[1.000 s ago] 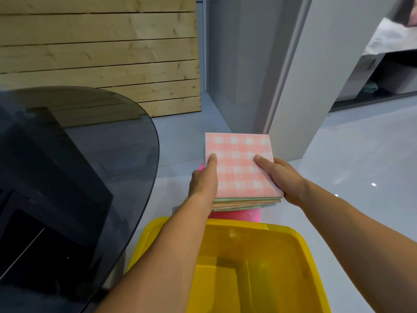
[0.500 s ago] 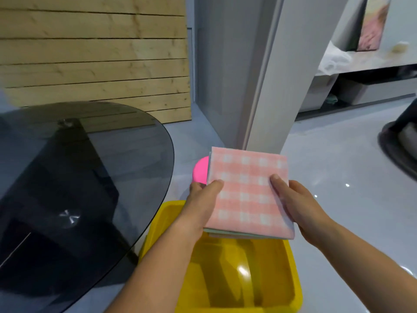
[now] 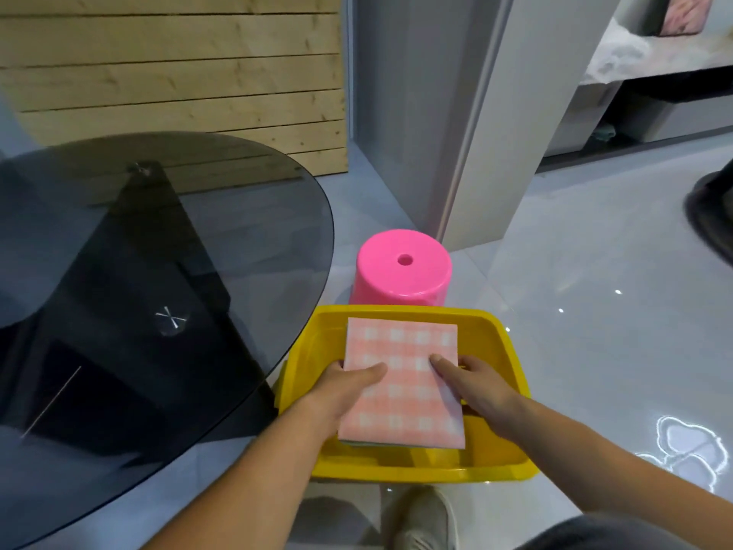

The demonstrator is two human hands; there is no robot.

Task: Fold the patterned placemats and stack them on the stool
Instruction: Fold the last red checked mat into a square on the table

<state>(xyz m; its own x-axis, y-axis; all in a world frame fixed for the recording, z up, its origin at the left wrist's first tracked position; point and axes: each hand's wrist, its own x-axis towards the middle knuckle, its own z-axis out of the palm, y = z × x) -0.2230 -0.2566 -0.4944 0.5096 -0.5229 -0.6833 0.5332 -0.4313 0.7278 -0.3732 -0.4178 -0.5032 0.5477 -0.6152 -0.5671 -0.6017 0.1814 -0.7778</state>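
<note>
A stack of folded placemats (image 3: 400,394), topped by a pink-and-white checked one, is held over the yellow tub (image 3: 503,343). My left hand (image 3: 345,391) grips its left edge, thumb on top. My right hand (image 3: 476,385) grips its right edge, thumb lying across the top. Beyond the tub stands the pink round stool (image 3: 400,275) with a hole in its bare seat. The lower mats in the stack show only as thin edges at the near side.
A dark round glass table (image 3: 139,291) fills the left side, its rim close to the tub. A white pillar (image 3: 496,125) stands behind the stool. My shoe (image 3: 420,518) is on the grey floor below the tub.
The stack has come off the stool and moved towards me, down over the yellow tub, both hands still on it. The stool's seat is now uncovered.
</note>
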